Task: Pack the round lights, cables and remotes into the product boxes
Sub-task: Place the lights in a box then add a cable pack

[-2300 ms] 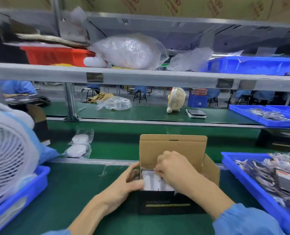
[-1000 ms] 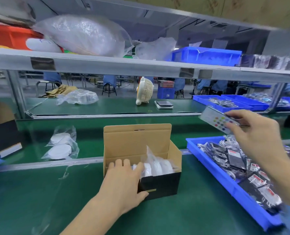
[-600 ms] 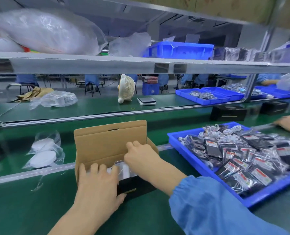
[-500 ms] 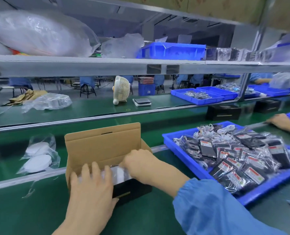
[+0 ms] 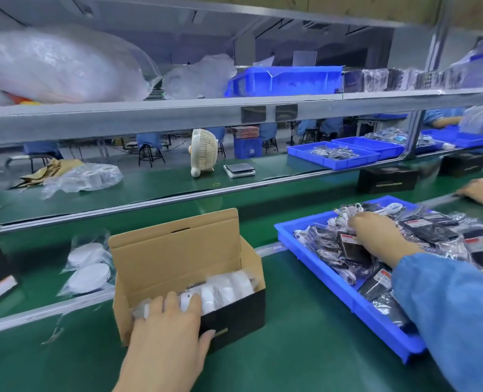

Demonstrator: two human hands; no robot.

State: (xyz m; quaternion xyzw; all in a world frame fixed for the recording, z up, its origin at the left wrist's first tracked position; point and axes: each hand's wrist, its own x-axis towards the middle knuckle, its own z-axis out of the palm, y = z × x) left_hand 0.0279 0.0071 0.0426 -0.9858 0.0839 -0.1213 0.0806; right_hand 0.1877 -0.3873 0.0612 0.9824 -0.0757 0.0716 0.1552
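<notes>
Open box left of the tray, lights inside.

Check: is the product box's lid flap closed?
No, the cardboard flap of the product box stands upright and open, with bagged round lights visible inside.
</notes>
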